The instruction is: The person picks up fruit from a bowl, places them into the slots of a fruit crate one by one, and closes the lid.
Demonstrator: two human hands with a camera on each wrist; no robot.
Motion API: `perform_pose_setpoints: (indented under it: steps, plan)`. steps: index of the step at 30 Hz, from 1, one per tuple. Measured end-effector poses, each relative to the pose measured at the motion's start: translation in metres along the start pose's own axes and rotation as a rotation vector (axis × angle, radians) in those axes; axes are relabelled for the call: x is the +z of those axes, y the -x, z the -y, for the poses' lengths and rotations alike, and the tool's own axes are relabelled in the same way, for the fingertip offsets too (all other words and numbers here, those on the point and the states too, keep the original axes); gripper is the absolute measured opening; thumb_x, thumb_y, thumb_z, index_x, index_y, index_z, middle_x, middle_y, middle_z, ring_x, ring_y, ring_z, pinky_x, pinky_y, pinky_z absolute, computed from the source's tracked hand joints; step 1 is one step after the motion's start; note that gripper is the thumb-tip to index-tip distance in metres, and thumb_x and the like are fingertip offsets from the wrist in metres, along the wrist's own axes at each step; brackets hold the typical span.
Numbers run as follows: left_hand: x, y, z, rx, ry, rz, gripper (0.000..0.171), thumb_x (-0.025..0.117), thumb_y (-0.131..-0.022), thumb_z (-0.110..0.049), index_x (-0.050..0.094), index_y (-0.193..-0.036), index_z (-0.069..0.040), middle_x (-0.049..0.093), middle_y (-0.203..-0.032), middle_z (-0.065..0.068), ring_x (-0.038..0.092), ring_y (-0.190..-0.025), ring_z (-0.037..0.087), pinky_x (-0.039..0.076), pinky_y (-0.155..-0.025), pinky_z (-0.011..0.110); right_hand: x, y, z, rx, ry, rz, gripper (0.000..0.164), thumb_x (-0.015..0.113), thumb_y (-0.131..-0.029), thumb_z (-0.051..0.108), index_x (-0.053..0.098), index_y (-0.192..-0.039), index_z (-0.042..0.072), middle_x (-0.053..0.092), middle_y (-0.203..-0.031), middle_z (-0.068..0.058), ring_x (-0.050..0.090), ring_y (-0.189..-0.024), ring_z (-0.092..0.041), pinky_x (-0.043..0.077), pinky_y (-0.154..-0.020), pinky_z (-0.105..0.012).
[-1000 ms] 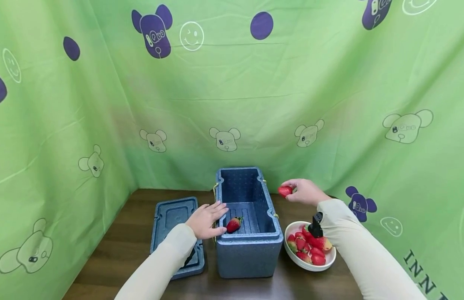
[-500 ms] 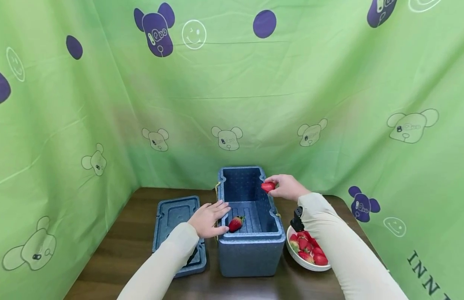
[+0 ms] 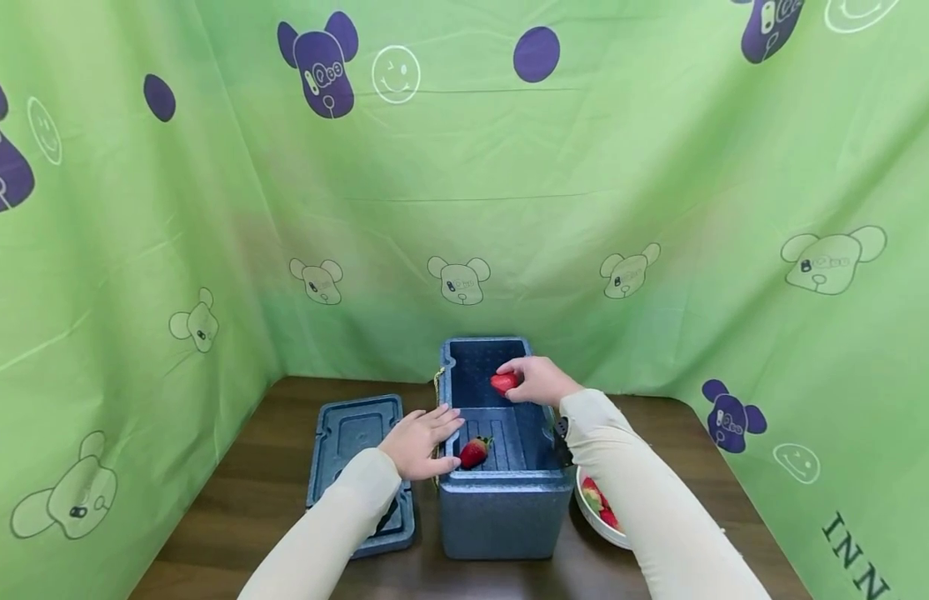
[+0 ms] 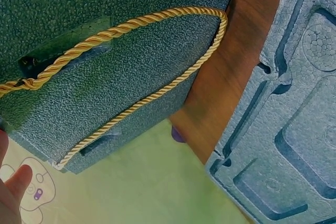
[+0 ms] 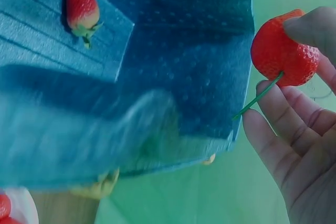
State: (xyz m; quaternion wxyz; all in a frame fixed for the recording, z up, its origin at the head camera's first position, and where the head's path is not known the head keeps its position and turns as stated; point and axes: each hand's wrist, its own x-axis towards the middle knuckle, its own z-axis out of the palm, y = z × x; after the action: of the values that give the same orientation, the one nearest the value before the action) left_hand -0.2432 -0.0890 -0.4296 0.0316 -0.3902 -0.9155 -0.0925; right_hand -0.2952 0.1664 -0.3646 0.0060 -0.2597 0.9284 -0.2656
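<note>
My right hand (image 3: 542,382) pinches a red strawberry (image 3: 504,383) between thumb and fingers, over the far half of a blue foam box (image 3: 501,521). In the right wrist view the held strawberry (image 5: 283,51) has a thin green stem pointing down toward the lower fingers. A second strawberry (image 3: 475,452) with a leafy cap lies on the ribbed floor of the box, near its front left corner. My left hand (image 3: 419,442) rests with spread fingers on the left rim of the box. Only a few of its fingertips show in the left wrist view.
A blue foam lid (image 3: 355,429) lies on the brown table (image 3: 232,492) left of the box. At the right stands a white bowl (image 3: 612,537) of strawberries, partly hidden by the right sleeve. A yellow rope (image 4: 173,17) hangs along the box's left side.
My right hand has carried the strawberry leftward from beyond the box's right side to above its inside. The left hand has stayed on the rim.
</note>
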Motion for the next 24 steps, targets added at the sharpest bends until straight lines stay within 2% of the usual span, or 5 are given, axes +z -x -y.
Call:
perform_pose_setpoints:
  steps: [5,11,17,24]
  plan:
    - [0.000,-0.001,0.001,0.010,-0.001,0.005,0.066,0.045,-0.093,-0.049,0.046,-0.143,-0.007,0.041,-0.149,0.007,0.032,-0.140,0.023,0.032,-0.108,0.046,0.007,-0.009,0.006,0.011,0.020,0.008,0.037,0.068,-0.075,0.005,0.067,-0.111,-0.004,0.069,-0.095,-0.012,0.058,-0.077,-0.017,0.049,-0.071,-0.030]
    - [0.003,0.002,0.002,0.004,0.012,-0.008,0.065,0.046,-0.092,-0.048,0.047,-0.142,-0.007,0.041,-0.148,0.007,0.032,-0.140,0.023,0.031,-0.108,0.047,0.021,-0.020,0.017,0.023,0.056,0.057,0.035,0.069,-0.075,0.003,0.068,-0.110,-0.002,0.069,-0.093,-0.009,0.057,-0.074,-0.015,0.049,-0.069,-0.028]
    - [0.004,0.003,0.002,0.011,0.011,0.000,0.064,0.046,-0.092,-0.047,0.046,-0.142,-0.007,0.041,-0.148,0.007,0.032,-0.140,0.023,0.031,-0.108,0.047,0.040,-0.027,0.014,0.042,0.113,0.104,0.033,0.071,-0.076,0.004,0.069,-0.109,0.002,0.069,-0.094,-0.006,0.056,-0.075,-0.013,0.048,-0.071,-0.027]
    - [0.002,0.001,0.006,0.016,0.000,-0.014,0.064,0.048,-0.092,-0.046,0.047,-0.142,-0.007,0.042,-0.148,0.007,0.032,-0.140,0.023,0.031,-0.108,0.047,0.044,-0.036,0.015,0.043,0.178,0.127,0.033,0.072,-0.075,0.004,0.069,-0.108,0.003,0.068,-0.092,-0.005,0.055,-0.074,-0.015,0.048,-0.072,-0.029]
